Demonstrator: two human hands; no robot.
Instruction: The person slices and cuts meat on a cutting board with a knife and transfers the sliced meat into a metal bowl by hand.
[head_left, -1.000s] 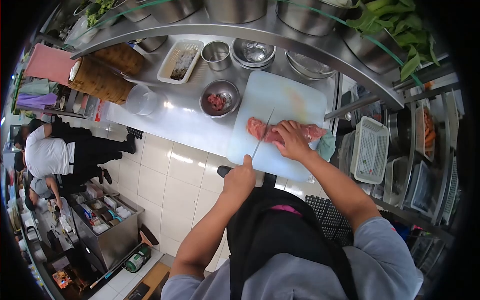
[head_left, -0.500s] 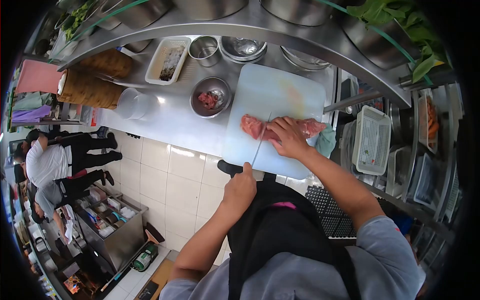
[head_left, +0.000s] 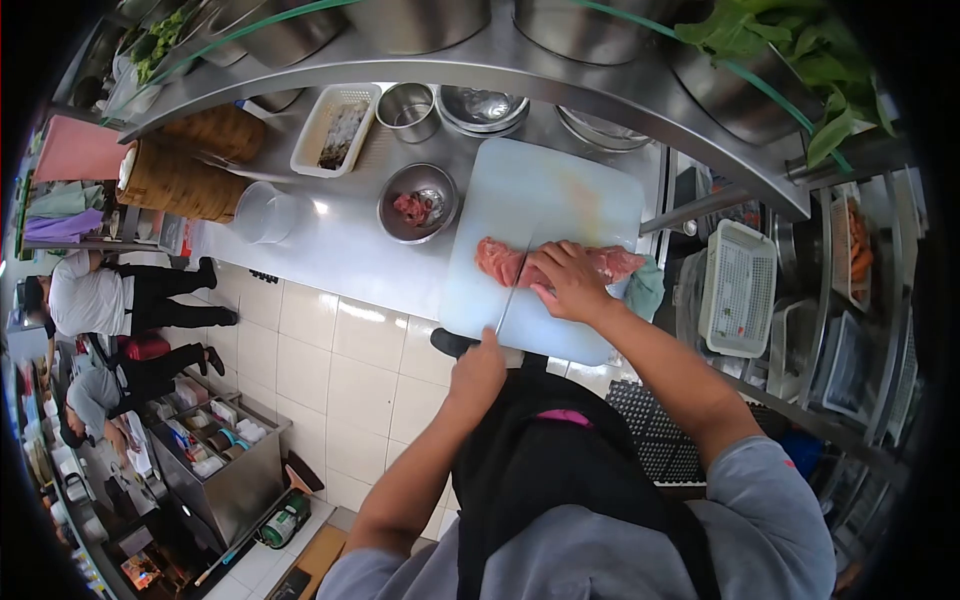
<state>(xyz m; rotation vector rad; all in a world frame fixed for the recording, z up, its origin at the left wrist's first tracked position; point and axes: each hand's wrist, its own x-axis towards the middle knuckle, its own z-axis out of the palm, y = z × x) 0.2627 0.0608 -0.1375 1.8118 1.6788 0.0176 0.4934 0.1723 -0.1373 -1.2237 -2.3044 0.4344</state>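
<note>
Well, your closed left hand (head_left: 479, 372) held the knife (head_left: 514, 285) crosswise to the meat (head_left: 494, 257), which lay sideways beyond it on the board (head_left: 510, 190); your right hand (head_left: 570, 279) (fingers curled) gripped the meat from above.

Lots of Things Around the Kitchen

Big green leaves (head_left: 832, 128) hang over the edge of a shiny pot (head_left: 735, 95). Brown round steamers (head_left: 185, 182) are near a clear tub (head_left: 265, 212). A pink cloth (head_left: 82, 150) is above a purple cloth (head_left: 65, 225). One person in a white shirt (head_left: 88, 297) and one in a gray shirt (head_left: 95, 393) are across the floor (head_left: 360, 400). A white basket (head_left: 740, 290) is near some orange things (head_left: 858, 245). A black mat (head_left: 655, 432) lies on the floor.
</note>
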